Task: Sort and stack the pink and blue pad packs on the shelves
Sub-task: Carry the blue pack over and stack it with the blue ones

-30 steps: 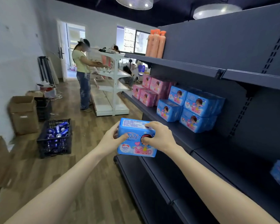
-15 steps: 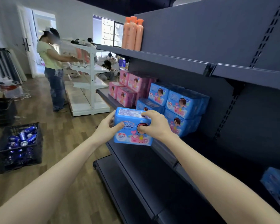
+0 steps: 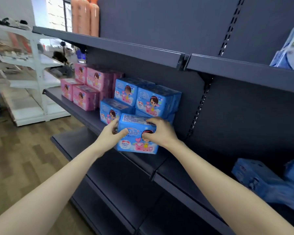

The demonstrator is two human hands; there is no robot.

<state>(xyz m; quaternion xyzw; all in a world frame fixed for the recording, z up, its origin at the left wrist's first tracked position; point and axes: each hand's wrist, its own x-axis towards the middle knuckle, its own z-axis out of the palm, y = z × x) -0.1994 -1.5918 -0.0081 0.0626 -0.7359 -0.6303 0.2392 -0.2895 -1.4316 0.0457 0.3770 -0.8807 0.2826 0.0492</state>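
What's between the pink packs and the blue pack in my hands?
In the head view, the stacked blue packs stand between the pink packs and the held blue pack, which the left hand and right hand grip.

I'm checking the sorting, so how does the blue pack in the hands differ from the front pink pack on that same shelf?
The held blue pack is blue; the front pink pack is pink. The left hand and right hand hold the blue pack at the shelf edge; the pink pack stands untouched. The blue pack is by the blue stack, the pink pack farther left. Both show a cartoon girl.
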